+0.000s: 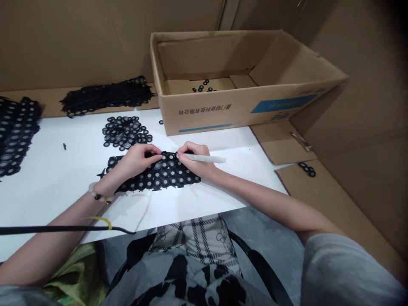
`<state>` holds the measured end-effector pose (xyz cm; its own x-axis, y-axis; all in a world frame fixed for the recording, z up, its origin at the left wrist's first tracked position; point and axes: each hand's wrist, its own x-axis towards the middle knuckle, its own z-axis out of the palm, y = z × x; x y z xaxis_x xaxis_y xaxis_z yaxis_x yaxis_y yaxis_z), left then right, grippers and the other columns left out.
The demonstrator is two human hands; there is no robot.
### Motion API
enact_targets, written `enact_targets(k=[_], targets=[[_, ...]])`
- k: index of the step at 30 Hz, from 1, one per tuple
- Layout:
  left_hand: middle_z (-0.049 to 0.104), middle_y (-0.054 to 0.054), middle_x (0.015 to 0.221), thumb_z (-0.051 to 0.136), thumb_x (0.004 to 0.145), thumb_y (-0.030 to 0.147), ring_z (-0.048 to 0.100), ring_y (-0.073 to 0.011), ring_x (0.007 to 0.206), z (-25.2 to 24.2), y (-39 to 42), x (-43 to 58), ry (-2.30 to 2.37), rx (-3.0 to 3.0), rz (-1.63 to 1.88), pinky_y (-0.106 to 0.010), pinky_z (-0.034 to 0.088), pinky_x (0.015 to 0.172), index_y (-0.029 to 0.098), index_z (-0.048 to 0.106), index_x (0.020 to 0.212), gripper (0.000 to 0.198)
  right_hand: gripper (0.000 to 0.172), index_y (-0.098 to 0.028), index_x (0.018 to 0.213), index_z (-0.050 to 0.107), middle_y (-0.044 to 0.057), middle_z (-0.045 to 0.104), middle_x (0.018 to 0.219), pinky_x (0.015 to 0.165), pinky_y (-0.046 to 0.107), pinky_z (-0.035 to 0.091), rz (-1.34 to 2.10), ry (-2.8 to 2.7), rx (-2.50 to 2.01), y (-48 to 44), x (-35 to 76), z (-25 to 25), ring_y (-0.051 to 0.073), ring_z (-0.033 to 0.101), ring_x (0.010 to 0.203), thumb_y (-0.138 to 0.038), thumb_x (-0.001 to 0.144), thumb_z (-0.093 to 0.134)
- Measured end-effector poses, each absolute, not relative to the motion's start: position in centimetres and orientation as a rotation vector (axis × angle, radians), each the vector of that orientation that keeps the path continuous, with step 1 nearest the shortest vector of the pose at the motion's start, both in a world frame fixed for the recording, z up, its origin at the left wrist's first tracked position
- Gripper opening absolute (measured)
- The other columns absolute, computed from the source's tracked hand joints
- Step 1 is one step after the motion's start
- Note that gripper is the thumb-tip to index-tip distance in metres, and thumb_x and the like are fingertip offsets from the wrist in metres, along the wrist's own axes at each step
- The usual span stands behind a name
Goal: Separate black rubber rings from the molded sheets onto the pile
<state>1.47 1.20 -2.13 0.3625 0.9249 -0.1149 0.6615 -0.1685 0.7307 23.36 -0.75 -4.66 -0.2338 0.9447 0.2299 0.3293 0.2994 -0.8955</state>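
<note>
On the white tabletop lies a black rubber-like sheet (165,174) with rows of round rings with pale centres. My left hand (137,160) has its thumb and fingertips pinched at the sheet's far edge; whatever small part sits between them is too small to make out. In my right hand (198,162) is a white pen-shaped tool (212,159), its tip hidden by the fingers at the same edge. Just beyond my left hand is a heap of loose black rings (123,131).
An open cardboard box (204,108) holding a few black rings stands at the back. Stacks of ringed black sheets (106,98) lie at the back left and far left (17,134). Tweezers (301,141) and several joined rings (307,169) rest on cardboard at right. A black cable (63,229) crosses my left forearm.
</note>
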Motion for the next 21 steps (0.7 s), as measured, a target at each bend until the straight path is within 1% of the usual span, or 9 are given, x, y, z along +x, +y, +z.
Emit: enact_targets(k=[1,3,5,6,9,13,21], targets=[[0.076,-0.005,0.094,0.064,0.078,0.045,0.066,-0.0243,0.090,-2.3,1.2,1.4,1.400,1.923,0.484,-0.036,0.047,0.086,0.020,0.073,0.086,0.027,0.011,-0.021,0.071,0.061,0.002,0.071,0.079,0.072,0.031,0.050,0.943,-1.698,-1.145,-0.7,23.4,-4.6,0.017,0.066,0.074,-0.026,0.081,0.060],[0.076,-0.005,0.091,0.063,0.077,0.044,0.066,-0.0238,0.086,-2.6,1.1,1.6,1.401,1.923,0.506,-0.035,0.047,0.083,0.020,0.072,0.084,0.027,0.011,-0.020,0.071,0.062,0.004,0.074,0.090,0.083,0.034,0.051,0.972,-1.655,-1.073,-0.5,23.5,-4.7,0.019,0.069,0.086,-0.027,0.080,0.062],[0.075,-0.005,0.089,0.062,0.078,0.044,0.065,-0.0236,0.084,-2.8,0.8,1.9,1.393,1.921,0.527,-0.035,0.048,0.080,0.019,0.071,0.085,0.027,0.012,-0.020,0.073,0.063,0.005,0.074,0.101,0.092,0.038,0.050,1.011,-1.673,-1.010,-0.4,23.5,-4.8,0.021,0.069,0.097,-0.029,0.080,0.064],[0.075,-0.005,0.089,0.061,0.079,0.043,0.065,-0.0235,0.084,-2.9,0.7,2.0,1.391,1.926,0.539,-0.035,0.048,0.079,0.019,0.071,0.086,0.027,0.012,-0.020,0.074,0.064,0.005,0.074,0.103,0.093,0.039,0.049,1.032,-1.691,-1.003,-0.3,23.5,-4.8,0.021,0.069,0.099,-0.030,0.080,0.064],[0.075,-0.005,0.091,0.059,0.081,0.041,0.065,-0.0234,0.086,-3.0,0.3,2.4,1.386,1.944,0.559,-0.034,0.048,0.080,0.020,0.071,0.088,0.025,0.011,-0.021,0.076,0.065,0.004,0.075,0.098,0.088,0.037,0.051,1.086,-1.723,-1.054,-0.2,23.5,-4.8,0.020,0.070,0.093,-0.030,0.081,0.062],[0.075,-0.005,0.093,0.062,0.079,0.040,0.066,-0.0232,0.090,-3.1,0.2,2.5,1.391,1.888,0.616,-0.034,0.048,0.086,0.019,0.072,0.088,0.025,0.012,-0.021,0.078,0.066,0.003,0.074,0.090,0.082,0.034,0.051,1.109,-1.745,-1.096,-0.2,23.5,-4.8,0.019,0.069,0.085,-0.031,0.081,0.062],[0.076,-0.006,0.092,0.064,0.076,0.040,0.067,-0.0241,0.090,-3.4,0.2,2.7,1.389,1.786,0.655,-0.036,0.049,0.088,0.019,0.071,0.085,0.024,0.011,-0.022,0.079,0.064,0.002,0.074,0.090,0.080,0.033,0.050,1.063,-1.809,-1.106,-0.1,23.4,-5.0,0.019,0.068,0.085,-0.031,0.083,0.060]])
